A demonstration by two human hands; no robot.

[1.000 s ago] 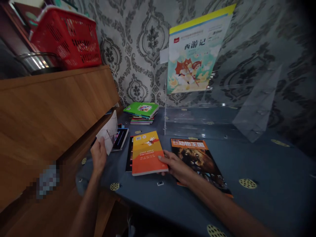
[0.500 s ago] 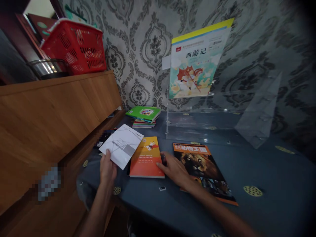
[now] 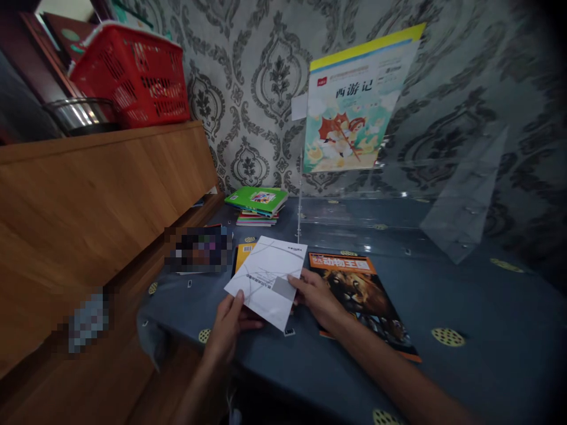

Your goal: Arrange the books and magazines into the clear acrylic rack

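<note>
Between my hands is a white booklet (image 3: 270,265) with grey lines and a grey block on its cover, tilted above the table. My left hand (image 3: 230,321) grips its lower left edge, thumb on top. At its right edge, my right hand (image 3: 312,295) pinches it with the thumb over the grey block. Beneath the booklet lies an orange-yellow book (image 3: 244,255), mostly hidden; only its upper left part shows. Just right of my right hand, a magazine with a lion on its cover (image 3: 354,289) lies flat, partly covered by my forearm.
A clear acrylic rack (image 3: 354,221) stands at the back, with a picture-cover book (image 3: 349,118) on its upper tier. Left of it is a stack of books (image 3: 257,203). A blurred-out dark item (image 3: 201,248) lies at the table's left. A red basket (image 3: 133,77) and steel pot (image 3: 82,115) sit on the wooden cabinet.
The white booklet has moved right, from the left side to over the orange-yellow book. My right hand has left the orange-yellow book and now grips the booklet too.
</note>
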